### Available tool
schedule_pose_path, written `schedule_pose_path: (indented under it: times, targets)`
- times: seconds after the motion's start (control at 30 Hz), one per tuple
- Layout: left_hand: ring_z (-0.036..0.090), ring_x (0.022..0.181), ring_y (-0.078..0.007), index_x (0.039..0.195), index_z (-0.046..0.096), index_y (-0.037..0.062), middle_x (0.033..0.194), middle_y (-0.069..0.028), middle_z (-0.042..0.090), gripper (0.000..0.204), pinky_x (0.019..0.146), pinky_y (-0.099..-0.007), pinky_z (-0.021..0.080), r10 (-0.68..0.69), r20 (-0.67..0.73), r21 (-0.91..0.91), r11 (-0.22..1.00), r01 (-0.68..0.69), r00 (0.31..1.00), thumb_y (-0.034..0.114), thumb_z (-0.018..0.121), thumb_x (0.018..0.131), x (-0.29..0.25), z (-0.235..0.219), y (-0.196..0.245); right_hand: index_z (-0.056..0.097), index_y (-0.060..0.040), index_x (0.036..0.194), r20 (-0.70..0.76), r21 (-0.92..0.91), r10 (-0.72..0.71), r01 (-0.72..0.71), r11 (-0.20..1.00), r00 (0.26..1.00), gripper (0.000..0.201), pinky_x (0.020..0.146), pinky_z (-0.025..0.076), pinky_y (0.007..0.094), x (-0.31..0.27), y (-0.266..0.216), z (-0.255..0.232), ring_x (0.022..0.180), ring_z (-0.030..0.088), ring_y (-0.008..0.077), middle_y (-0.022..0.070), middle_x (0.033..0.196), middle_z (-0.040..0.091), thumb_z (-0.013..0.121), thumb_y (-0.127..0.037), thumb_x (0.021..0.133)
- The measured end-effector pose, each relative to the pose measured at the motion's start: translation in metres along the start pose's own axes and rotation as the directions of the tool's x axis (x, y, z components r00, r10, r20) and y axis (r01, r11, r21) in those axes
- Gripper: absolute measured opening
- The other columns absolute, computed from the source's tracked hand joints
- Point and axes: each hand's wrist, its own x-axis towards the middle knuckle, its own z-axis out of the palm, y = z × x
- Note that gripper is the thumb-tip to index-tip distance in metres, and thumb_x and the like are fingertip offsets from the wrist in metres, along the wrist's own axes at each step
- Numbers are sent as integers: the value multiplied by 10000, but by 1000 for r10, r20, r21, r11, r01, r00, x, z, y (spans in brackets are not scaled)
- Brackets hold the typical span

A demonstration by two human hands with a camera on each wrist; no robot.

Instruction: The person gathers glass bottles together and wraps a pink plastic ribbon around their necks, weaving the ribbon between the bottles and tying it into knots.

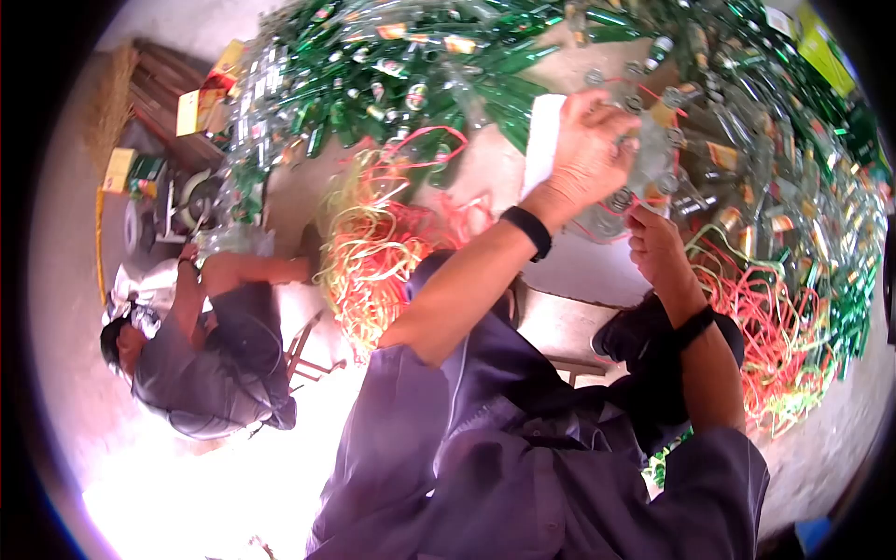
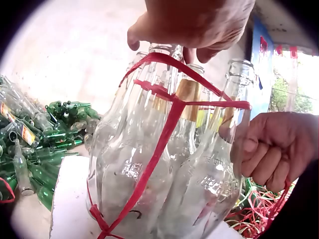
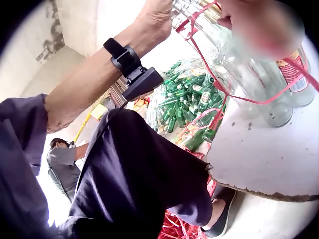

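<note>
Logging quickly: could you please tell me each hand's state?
Left hand: gripping the tied bottles at their tops.
Right hand: gripping the red strap.

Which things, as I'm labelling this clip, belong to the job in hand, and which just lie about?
In the job: clear bottles on the white slab; red strap around them; left hand on their necks; right hand holding the strap.
Lying about: green bottles heap; loose strap tangle; seated person.
</note>
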Motion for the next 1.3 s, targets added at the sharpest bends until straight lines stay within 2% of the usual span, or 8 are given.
schedule_pose_path:
  times: [0.17, 0.37, 0.43, 0.5, 0.63, 0.83, 1.07, 1.3]
  targets:
    - [501, 1104, -251, 982, 733, 151, 1010, 27, 688, 228, 995, -427, 355, 151, 124, -50, 988, -146, 981, 117, 725, 757, 2, -12, 9, 538, -169, 696, 140, 117, 72, -88, 989, 988, 264, 376, 155, 221, 8, -2, -6, 391, 227, 21, -129, 540, 331, 668, -275, 900]
    - [510, 1040, -228, 921, 723, 136, 971, 39, 658, 182, 929, -410, 384, 240, 202, -58, 971, -233, 950, 90, 696, 747, 3, -14, 16, 503, -213, 662, 136, 144, 105, -124, 982, 985, 289, 385, 154, 222, 19, 2, -7, 403, 222, 21, -137, 544, 316, 672, -281, 887]
    - [516, 1003, -196, 919, 722, 120, 965, 39, 663, 202, 917, -391, 376, 346, 397, -44, 932, -360, 850, 67, 684, 728, 8, -21, 21, 493, -219, 660, 138, 132, 110, -128, 983, 984, 292, 387, 152, 223, 16, 1, -9, 407, 220, 21, -136, 544, 308, 676, -283, 878]
    - [572, 926, -208, 919, 700, 97, 928, -4, 671, 220, 854, -386, 437, 442, 382, -120, 895, -430, 812, 58, 683, 704, 14, -19, 25, 468, -221, 648, 160, 106, 88, -105, 989, 983, 318, 394, 141, 235, 13, 0, -7, 408, 210, 26, -138, 548, 292, 694, -301, 857]
    - [642, 793, -306, 1021, 619, 72, 844, -100, 668, 312, 667, -426, 519, 299, 543, -72, 947, -312, 784, 56, 684, 716, 22, -14, 27, 487, -189, 672, 119, 79, 53, -62, 995, 992, 311, 409, 134, 248, 12, 2, -6, 414, 211, 33, -126, 550, 282, 696, -329, 854]
    - [641, 632, -379, 1296, 537, 46, 663, -149, 652, 582, 581, -459, 488, 253, 777, -16, 924, -383, 577, 74, 668, 730, 28, -15, 43, 539, -145, 741, 117, 94, 75, -86, 992, 990, 282, 391, 154, 239, 17, 3, -11, 411, 240, 38, -114, 546, 298, 691, -341, 874]
    - [652, 650, -360, 1419, 479, 72, 697, -150, 666, 683, 586, -459, 487, 219, 818, -11, 931, -366, 532, 89, 644, 757, 33, -20, 46, 559, -94, 768, 121, 90, 55, -66, 994, 991, 347, 358, 214, 233, 20, 5, -10, 412, 311, 38, -93, 563, 356, 720, -380, 881]
    - [629, 766, -311, 1388, 482, 85, 744, -134, 622, 632, 630, -433, 493, 273, 767, -17, 913, -407, 581, 89, 646, 777, 28, -16, 46, 579, -59, 779, 83, 10, 12, -13, 1000, 996, 373, 356, 224, 234, 16, 0, -8, 420, 334, 52, -50, 598, 448, 727, -385, 882]
